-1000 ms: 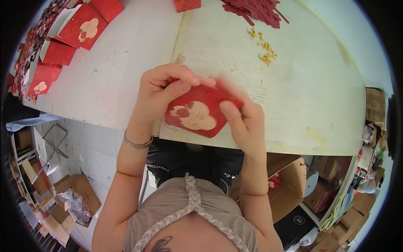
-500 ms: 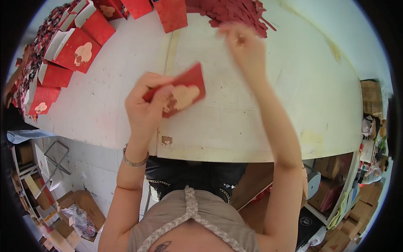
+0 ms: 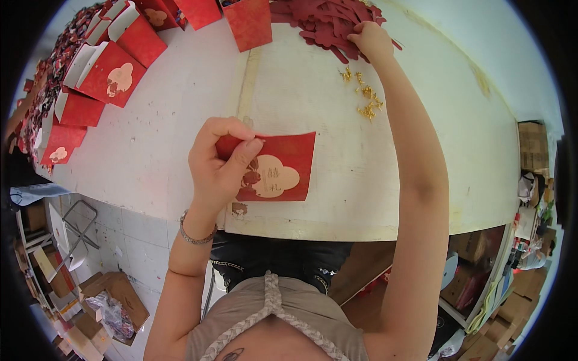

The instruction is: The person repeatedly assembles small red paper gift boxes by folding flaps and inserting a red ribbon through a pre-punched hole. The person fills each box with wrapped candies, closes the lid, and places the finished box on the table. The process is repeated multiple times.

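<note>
My left hand pinches a red paper gift box by its upper left edge, thumb in front. On its face is a cream, flower-shaped patch with dark print, and the box is held over the near part of the table. Out at the far right, my right hand has its thumb and fingers closed at the edge of a heap of dark red paper strips, seemingly gripping one. Small gold metal fasteners lie scattered on the table just left of my right forearm.
Red boxes with open white-lined tops stand along the far left of the white table, beside a mass of small wrapped pieces. Below left are a folding stool and a cardboard carton. Cartons line the right.
My right hand has moved farther out and right, to the strips. Gold fasteners now show where it was. My left hand has brought the box slightly nearer and turned it more level.
</note>
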A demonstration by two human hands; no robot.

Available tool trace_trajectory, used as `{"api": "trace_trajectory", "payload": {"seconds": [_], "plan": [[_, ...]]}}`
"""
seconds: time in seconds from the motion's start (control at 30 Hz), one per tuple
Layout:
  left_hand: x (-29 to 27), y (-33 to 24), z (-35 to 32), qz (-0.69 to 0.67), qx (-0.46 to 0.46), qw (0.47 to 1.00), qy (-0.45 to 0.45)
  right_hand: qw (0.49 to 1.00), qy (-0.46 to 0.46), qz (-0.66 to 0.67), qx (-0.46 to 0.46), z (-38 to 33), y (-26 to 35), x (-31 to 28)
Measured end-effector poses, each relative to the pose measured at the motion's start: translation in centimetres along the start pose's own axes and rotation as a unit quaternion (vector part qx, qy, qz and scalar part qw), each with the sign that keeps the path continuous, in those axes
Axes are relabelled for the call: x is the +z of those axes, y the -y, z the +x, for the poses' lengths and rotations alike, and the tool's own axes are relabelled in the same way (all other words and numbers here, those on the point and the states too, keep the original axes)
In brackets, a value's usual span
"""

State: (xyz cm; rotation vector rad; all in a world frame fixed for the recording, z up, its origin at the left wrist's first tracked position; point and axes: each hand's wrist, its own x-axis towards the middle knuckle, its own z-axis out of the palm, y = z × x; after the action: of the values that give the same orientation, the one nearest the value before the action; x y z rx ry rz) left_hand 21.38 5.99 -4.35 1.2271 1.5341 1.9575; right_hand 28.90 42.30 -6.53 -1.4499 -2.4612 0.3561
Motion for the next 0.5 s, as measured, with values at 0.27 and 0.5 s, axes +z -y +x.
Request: {"api": "trace_trajectory", "payload": {"seconds": [0.27, 0.5], "plan": [[0.6, -0.9, 1.6, 0.002, -0.056, 0.998, 0.01, 0.937, -0.242, 0.079, -0.239, -5.2, 1.5, -4.1], [1.0, -0.9, 1.3, -0.052, -0.102, 0.993, 0.041, 0.7, -0.306, 0.069, -0.642, -20.3, 7.4, -6.6]]}}
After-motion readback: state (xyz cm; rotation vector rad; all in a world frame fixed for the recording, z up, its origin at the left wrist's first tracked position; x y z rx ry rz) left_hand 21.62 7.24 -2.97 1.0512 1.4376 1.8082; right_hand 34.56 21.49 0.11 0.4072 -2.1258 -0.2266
